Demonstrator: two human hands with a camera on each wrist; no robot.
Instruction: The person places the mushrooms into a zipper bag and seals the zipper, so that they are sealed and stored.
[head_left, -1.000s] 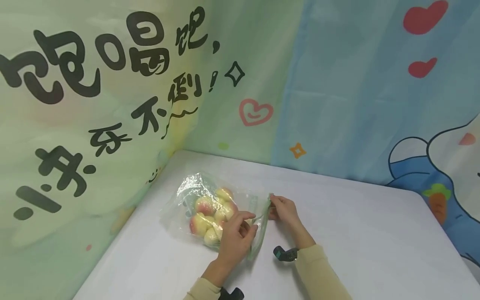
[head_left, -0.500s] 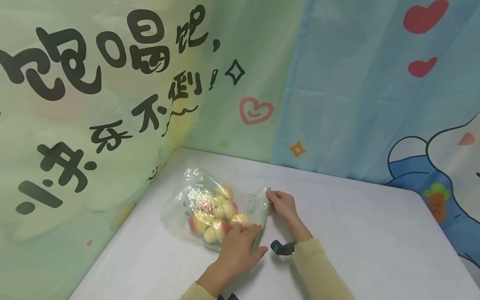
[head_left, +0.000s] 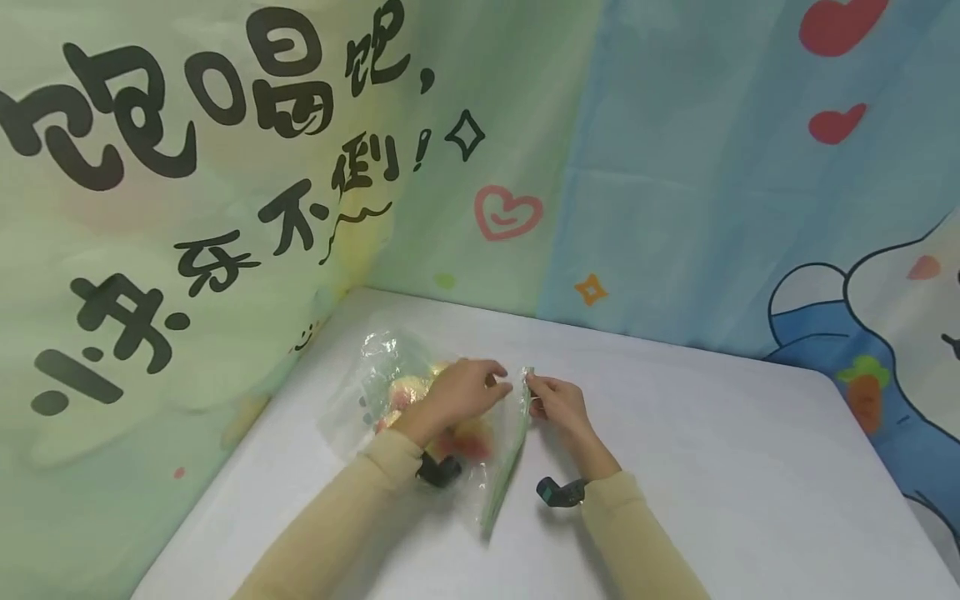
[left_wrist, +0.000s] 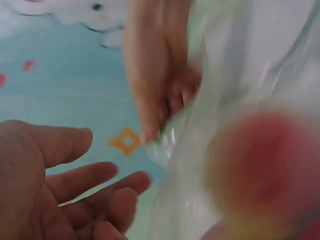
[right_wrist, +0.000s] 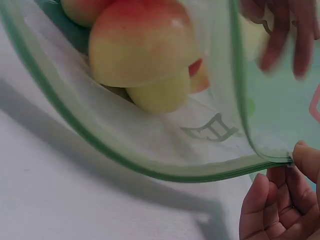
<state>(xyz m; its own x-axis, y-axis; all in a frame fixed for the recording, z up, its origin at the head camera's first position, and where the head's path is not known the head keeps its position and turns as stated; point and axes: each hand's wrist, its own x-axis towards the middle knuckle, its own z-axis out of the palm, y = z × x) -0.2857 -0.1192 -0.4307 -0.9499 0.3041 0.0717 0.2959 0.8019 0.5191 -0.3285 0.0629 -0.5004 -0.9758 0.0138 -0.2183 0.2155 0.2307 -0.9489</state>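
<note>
A clear zip bag (head_left: 341, 408) with a green-edged mouth (right_wrist: 150, 176) lies on the table, holding several yellow-and-red mushroom-shaped pieces (right_wrist: 142, 47). My right hand (head_left: 561, 405) pinches the far corner of that mouth between thumb and fingers; the right wrist view shows the two green rims parted, with a gap between them. My left hand (head_left: 467, 392) is over the bag, left of the pinched corner, its fingers loosely bent around nothing. In the left wrist view the left hand (left_wrist: 75, 182) is apart from the bag. The left forearm hides part of the pieces.
A white table (head_left: 712, 483) bears the bag. Printed cloth backdrops (head_left: 675, 183) stand behind and to the left of it. Each wrist carries a small black camera, such as the right one (head_left: 560, 492).
My left hand has moved from the near side of the bag's mouth forward to near its far corner. The right hand keeps its pinch. The green rims now stand apart.
</note>
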